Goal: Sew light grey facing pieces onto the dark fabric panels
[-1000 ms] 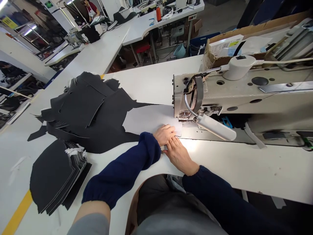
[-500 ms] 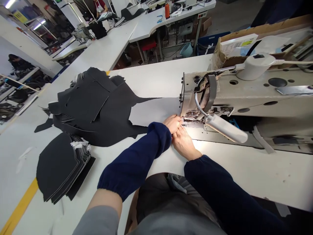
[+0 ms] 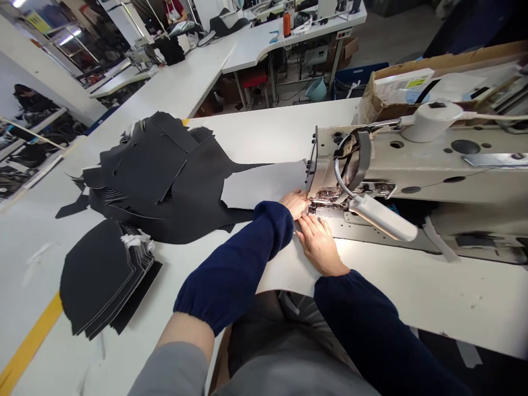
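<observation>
Grey sheet material is what I have under my hands here: a flat pale grey panel [image 3: 264,184] reaching from a heap of black cut sheet material [image 3: 165,206] to the steel presser foot [image 3: 325,201] of a cream-painted industrial sewing machine [image 3: 371,165], which stands toward the right end of the white counter [image 3: 433,297]. My left hand [image 3: 295,203], in a navy sleeve, sits closest to the foot, its fingers [image 3: 300,201] bunched narrowly at the panel's edge (whether they pinch it or only press, I cannot tell from this view). My right hand [image 3: 319,246] lies just nearer me, its fingers [image 3: 309,226] flat and slightly spread, gripping nothing and bearing down beside the machine bed. Held this close, both hands seem placed to keep the panel flat and square to the foot, right where the white gooseneck lamp [image 3: 383,217] throws its light. A stack of black cut panels [image 3: 99,275] lies toward the counter's left edge, apart from the heap and within reach of my left arm.
</observation>
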`<action>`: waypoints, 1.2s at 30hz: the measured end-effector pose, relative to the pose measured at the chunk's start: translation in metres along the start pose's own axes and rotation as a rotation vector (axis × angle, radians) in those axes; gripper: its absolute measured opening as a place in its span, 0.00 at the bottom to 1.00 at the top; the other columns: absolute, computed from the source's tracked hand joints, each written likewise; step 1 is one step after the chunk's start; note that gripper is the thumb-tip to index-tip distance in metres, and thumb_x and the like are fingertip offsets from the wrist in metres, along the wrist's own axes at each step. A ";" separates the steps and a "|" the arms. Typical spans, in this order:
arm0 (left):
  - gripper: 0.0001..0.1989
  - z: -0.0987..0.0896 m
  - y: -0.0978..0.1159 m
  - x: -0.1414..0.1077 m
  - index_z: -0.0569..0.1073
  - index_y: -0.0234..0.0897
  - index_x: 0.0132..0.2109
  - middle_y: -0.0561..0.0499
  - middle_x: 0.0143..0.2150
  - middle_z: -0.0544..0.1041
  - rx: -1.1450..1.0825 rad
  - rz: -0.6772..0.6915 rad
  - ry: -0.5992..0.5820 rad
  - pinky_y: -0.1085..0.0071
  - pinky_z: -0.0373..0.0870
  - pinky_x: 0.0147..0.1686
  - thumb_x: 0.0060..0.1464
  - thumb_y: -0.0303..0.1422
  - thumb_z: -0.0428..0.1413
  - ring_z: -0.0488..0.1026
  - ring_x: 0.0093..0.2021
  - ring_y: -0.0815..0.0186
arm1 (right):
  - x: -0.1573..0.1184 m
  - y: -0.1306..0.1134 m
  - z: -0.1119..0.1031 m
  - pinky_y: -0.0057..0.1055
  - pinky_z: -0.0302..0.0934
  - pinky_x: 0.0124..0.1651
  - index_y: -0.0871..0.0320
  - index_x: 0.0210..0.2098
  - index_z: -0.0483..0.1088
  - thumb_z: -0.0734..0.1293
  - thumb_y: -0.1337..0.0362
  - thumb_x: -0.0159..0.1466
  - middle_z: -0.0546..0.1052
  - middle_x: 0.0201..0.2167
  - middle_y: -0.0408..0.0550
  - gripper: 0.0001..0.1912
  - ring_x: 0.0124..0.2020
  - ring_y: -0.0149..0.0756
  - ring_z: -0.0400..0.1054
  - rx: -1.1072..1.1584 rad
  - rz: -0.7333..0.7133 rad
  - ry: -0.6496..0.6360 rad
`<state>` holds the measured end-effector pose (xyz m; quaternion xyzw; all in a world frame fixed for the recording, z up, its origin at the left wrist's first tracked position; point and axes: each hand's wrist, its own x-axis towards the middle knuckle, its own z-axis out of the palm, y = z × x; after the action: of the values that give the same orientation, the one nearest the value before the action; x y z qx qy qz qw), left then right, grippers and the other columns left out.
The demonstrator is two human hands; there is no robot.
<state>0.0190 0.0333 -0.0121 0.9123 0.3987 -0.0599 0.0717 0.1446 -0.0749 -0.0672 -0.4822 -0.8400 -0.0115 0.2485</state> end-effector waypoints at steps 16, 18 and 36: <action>0.28 0.013 -0.017 -0.053 0.56 0.47 0.65 0.42 0.68 0.52 -0.097 -0.583 -0.007 0.43 0.60 0.54 0.60 0.24 0.43 0.52 0.65 0.46 | -0.023 0.015 -0.004 0.47 0.58 0.56 0.65 0.53 0.66 0.53 0.63 0.68 0.68 0.53 0.61 0.19 0.59 0.47 0.57 0.038 0.004 0.052; 0.28 0.014 -0.015 -0.054 0.57 0.49 0.64 0.43 0.68 0.52 -0.113 -0.599 0.000 0.42 0.60 0.53 0.60 0.23 0.42 0.53 0.64 0.46 | -0.021 0.013 -0.004 0.49 0.58 0.56 0.65 0.50 0.67 0.53 0.62 0.68 0.68 0.53 0.61 0.19 0.58 0.48 0.58 0.046 0.002 0.057; 0.32 -0.002 0.035 -0.239 0.52 0.48 0.66 0.49 0.64 0.60 -0.274 0.030 -0.003 0.65 0.62 0.56 0.57 0.42 0.53 0.60 0.62 0.59 | -0.215 -0.061 -0.083 0.41 0.68 0.47 0.57 0.45 0.73 0.74 0.49 0.49 0.74 0.47 0.55 0.28 0.47 0.50 0.70 1.455 1.383 -0.104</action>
<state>-0.1166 -0.1622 0.0326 0.8996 0.3896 -0.0050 0.1972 0.2169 -0.3022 -0.0727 -0.5951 -0.1880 0.6726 0.3976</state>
